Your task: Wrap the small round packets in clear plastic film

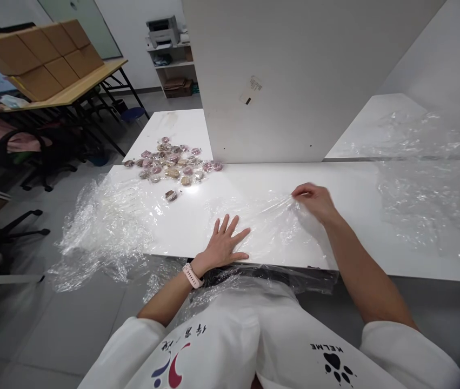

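Note:
A sheet of clear plastic film (270,224) lies over the white tabletop in front of me, partly hanging off the front edge. My left hand (224,243) rests flat on it with the fingers spread. My right hand (314,200) pinches the film near its far right part and pulls it into creases that fan toward my left hand. Left of my hands lies a heap of crumpled clear plastic (104,227), drooping past the table's end. Beyond it sits a pile of small wrapped pieces (173,162), purple and brown, with one dark piece (171,195) lying apart.
A tall white panel (270,81) stands at the table's back edge. More clear plastic (436,189) is spread on the right. Stacked cardboard boxes (47,56) stand on a wooden table (78,89) at the far left. A printer (164,32) tops a shelf behind.

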The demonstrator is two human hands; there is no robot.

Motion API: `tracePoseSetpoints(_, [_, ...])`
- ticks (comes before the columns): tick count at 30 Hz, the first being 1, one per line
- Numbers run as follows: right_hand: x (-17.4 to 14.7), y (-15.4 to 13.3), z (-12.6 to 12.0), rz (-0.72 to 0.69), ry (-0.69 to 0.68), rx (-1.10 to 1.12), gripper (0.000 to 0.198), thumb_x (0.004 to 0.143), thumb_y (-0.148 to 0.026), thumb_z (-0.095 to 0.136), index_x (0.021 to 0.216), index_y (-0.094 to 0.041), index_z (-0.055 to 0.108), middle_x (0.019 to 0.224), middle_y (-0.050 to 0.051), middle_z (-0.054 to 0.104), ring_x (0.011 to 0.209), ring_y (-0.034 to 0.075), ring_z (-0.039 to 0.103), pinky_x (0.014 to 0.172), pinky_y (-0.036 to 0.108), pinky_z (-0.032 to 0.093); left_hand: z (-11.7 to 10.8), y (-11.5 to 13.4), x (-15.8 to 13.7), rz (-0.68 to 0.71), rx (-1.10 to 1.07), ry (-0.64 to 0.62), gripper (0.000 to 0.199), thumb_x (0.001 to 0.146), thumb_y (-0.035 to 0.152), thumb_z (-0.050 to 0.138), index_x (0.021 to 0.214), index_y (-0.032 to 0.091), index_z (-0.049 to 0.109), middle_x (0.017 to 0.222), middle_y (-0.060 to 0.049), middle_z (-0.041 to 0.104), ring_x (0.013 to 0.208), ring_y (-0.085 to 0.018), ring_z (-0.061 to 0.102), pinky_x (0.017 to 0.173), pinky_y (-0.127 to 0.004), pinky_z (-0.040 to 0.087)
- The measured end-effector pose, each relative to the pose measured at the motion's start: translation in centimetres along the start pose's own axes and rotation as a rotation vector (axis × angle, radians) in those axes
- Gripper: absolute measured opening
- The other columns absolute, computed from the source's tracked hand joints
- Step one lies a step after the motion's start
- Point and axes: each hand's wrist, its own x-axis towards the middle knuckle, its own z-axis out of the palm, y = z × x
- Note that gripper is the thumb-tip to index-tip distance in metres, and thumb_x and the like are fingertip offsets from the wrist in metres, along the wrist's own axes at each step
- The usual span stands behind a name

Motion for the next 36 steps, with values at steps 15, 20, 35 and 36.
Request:
tracePoseSetpoints(15, [-2.2,2.8,8.7,-0.266,-0.319,-0.817,0.066,0.100,-0.064,0.012,0.157,-0.035,0.031,0.168,0.002,0.015,0.155,0.027,0.008,0.123,0.058,0.010,-7.3,-6.1,6.2,-0.517,0.031,0.346,0.036,0.100,0.037,0.045,0.131,0.026,0.060,0.155,-0.009,0.043,0.146,-0.032,0.030,0.117,-0.058,0.025])
tracePoseSetpoints(20, [-1.5,3.1,8.5,-0.283,-0.251,-0.824,0.067,0.100,-0.063,0.011,0.155,-0.033,0.036,0.166,0.002,0.021,0.154,0.026,0.013,0.123,0.056,0.014,-11.1,-13.7,2.8,-0.901,0.210,0.262,0.051,0.086,0.014,0.055,0.137,0.017,0.049,0.145,-0.021,0.045,0.135,-0.041,0.039,0.102,-0.056,0.039])
tracePoseSetpoints(35, [-0.8,3.0,8.8,-0.243,-0.242,-0.813,0.067,0.100,-0.062,0.010,0.156,-0.033,0.034,0.167,0.001,0.019,0.154,0.024,0.013,0.124,0.052,0.013,-12.1,-16.0,8.4,-0.858,0.009,0.242,0.047,0.081,0.030,0.068,0.124,0.021,0.053,0.128,-0.019,0.052,0.120,-0.037,0.049,0.088,-0.044,0.046])
tracePoseSetpoints(36, [-0.4,3.0,8.7,-0.233,-0.240,-0.806,0.067,0.100,-0.061,0.010,0.156,-0.032,0.034,0.167,0.001,0.018,0.154,0.024,0.012,0.124,0.052,0.013,-12.2,-15.9,8.4,-0.862,-0.020,0.228,0.044,0.080,0.027,0.069,0.121,0.019,0.054,0.124,-0.018,0.054,0.115,-0.035,0.052,0.086,-0.043,0.046])
